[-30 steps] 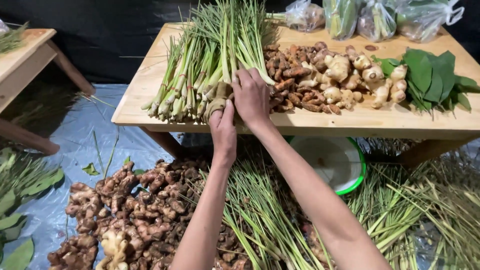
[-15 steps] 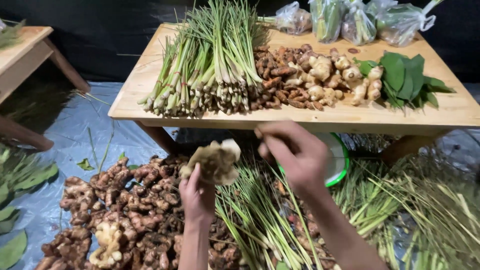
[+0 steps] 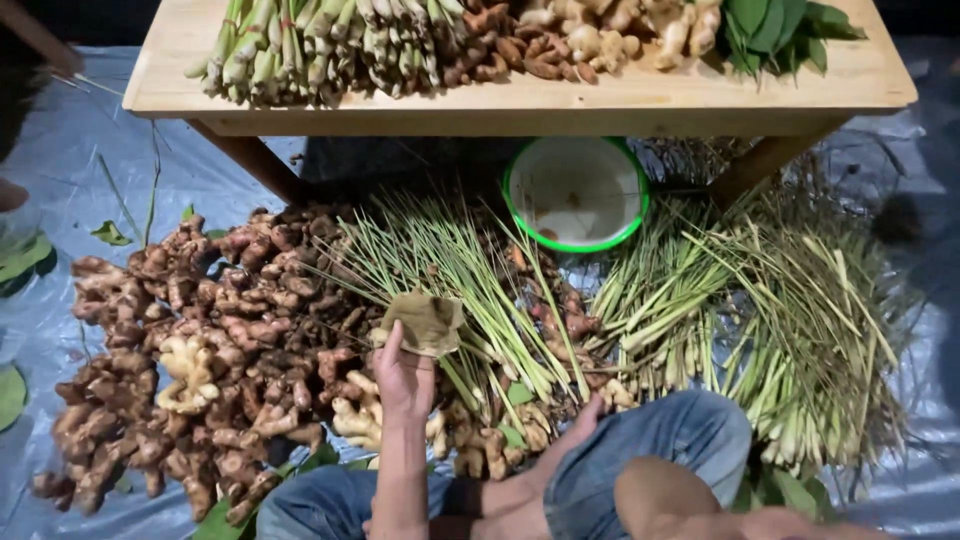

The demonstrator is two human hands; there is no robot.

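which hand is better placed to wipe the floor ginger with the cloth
Left: the left hand grips the brown cloth right above the ginger pile; the right hand is out of view.

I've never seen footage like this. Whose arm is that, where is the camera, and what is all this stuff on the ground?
There is no machine here. A person wears one camera on the head, so you look down as they do, past their knees in jeans. The arm reaching up from the bottom edge is their left hand; it holds a flat, tan, crumpled piece, and I cannot tell what it is made of. The right hand cannot be seen. On the grey plastic sheet lie a heap of brown ginger roots and bundles of lemongrass stalks. A white bowl with a green rim sits under the wooden table, which carries more stalks, roots and green leaves.
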